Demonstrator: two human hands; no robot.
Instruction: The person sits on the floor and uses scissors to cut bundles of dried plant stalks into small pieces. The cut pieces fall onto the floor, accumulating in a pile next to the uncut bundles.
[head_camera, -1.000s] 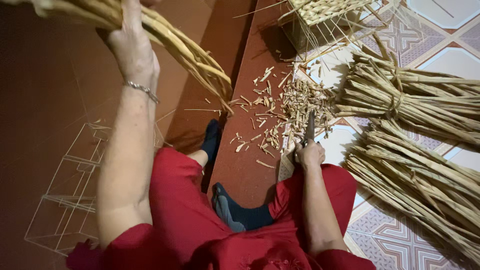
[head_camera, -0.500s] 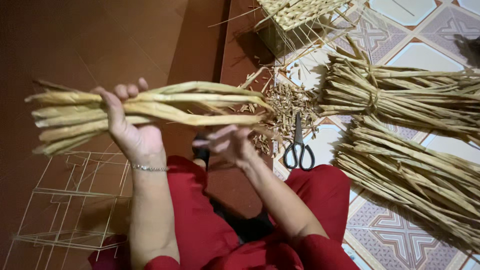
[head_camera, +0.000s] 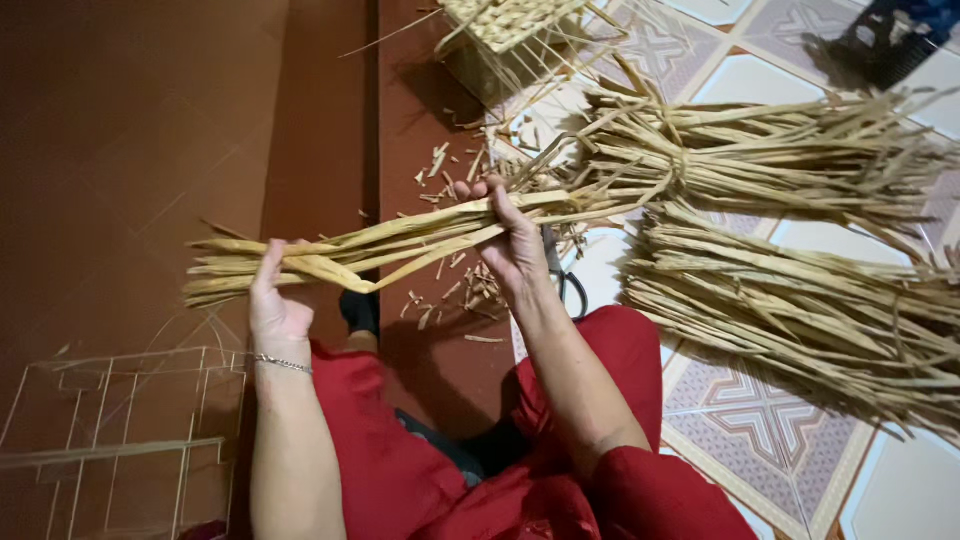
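A handful of long dried straw-coloured reed strips (head_camera: 400, 240) stretches across in front of me, level with my knees. My left hand (head_camera: 272, 300), with a thin bracelet at the wrist, grips the strips near their left ends. My right hand (head_camera: 515, 245) clasps the same bunch further right. Black-handled scissors (head_camera: 565, 280) lie on the floor just behind my right hand, partly hidden by it. My legs in red trousers fill the bottom of the view.
Two tied bundles of reed lie on the patterned tiles at right, one bundle (head_camera: 760, 155) above the other bundle (head_camera: 800, 310). A half-woven basket (head_camera: 510, 25) stands at the top. Cut scraps (head_camera: 460, 290) litter the brown floor. A bare wire frame (head_camera: 110, 440) sits at lower left.
My right hand has left the scissors on the floor and taken hold of the reed bunch. My left hand has brought the bunch down from high up to a level position.
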